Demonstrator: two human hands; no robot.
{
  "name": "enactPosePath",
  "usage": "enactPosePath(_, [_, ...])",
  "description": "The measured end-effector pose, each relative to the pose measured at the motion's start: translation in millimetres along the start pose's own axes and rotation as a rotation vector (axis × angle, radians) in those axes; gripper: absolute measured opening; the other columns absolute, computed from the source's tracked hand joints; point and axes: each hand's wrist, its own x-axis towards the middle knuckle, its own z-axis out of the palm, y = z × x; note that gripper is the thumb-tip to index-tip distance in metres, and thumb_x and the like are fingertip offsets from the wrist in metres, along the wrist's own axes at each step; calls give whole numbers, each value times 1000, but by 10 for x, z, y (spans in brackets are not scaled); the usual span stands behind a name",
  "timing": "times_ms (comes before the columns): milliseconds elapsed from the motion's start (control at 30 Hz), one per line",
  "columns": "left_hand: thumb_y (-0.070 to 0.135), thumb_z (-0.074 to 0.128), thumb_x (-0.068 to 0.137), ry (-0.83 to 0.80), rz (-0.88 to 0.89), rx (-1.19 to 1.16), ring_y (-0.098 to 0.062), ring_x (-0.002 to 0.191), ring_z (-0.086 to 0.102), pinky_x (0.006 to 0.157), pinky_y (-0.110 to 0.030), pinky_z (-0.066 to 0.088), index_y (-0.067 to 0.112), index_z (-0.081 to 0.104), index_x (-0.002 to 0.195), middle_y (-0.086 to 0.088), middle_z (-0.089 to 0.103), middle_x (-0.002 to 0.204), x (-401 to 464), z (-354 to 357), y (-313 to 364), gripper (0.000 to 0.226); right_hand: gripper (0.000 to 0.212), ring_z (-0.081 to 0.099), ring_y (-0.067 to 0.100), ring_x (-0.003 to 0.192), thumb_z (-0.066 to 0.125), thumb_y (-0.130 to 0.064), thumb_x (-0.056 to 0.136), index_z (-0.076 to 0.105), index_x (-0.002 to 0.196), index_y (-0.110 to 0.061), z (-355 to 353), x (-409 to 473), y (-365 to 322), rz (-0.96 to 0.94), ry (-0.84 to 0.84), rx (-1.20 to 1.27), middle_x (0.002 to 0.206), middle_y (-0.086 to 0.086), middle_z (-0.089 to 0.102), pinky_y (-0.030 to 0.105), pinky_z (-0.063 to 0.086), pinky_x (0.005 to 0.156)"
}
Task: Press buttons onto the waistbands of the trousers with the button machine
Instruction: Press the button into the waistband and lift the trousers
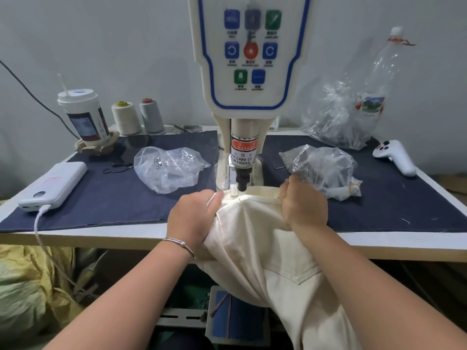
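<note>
Lining up cream trousers (pixel 265 248) waistband (pixel 262 191) under button machine (pixel 243 184) punch. Left hand (pixel 194 218), right hand (pixel 304 207) both gripping cloth. Next: likely holding flat, fingers clear, then pressing.

Cream ribbed trousers (pixel 255 238) hang off the table's front edge, the waistband (pixel 262 191) spread flat under the black punch (pixel 242 181) of the white button machine (pixel 249 72), which stands mid-table toward the back edge.
</note>
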Motion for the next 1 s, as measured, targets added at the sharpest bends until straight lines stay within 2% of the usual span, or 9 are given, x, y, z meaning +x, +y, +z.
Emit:
enactPosePath(200, [43, 43, 100, -37, -39, 104, -25, 75, 48, 60, -34, 34, 26, 37, 57, 3, 52, 66, -5, -19, 51, 46, 25, 61, 40, 87, 37, -22, 100, 54, 91, -6, -5, -4, 27, 20, 3, 36, 91, 18, 67, 35, 27, 63])
enactPosePath(467, [44, 39, 101, -71, -82, 149, -31, 84, 56, 65, -38, 41, 21, 47, 67, -6, 66, 81, 1, -30, 90, 42, 20, 59, 38, 86, 37, -20, 99, 40, 81, -15, -23, -5, 30, 30, -25, 65, 90, 16, 66, 35, 28, 63])
enactPosePath(733, [44, 39, 101, -68, -106, 152, -24, 74, 45, 62, -34, 33, 21, 45, 64, -2, 60, 73, -5, -30, 100, 44, 22, 58, 37, 88, 34, -23, 101, 38, 81, -14, -60, -12, 11, 30, -45, 44, 91, 16, 64, 36, 30, 65])
enactPosePath(1000, [44, 37, 101, -75, -104, 166, -24, 77, 51, 62, -34, 34, 23, 42, 64, 0, 60, 75, -16, -45, 116, 44, 23, 58, 36, 84, 33, -24, 101, 38, 82, -13, -92, -21, 7, 9, -62, 38, 88, 14, 65, 35, 30, 63])
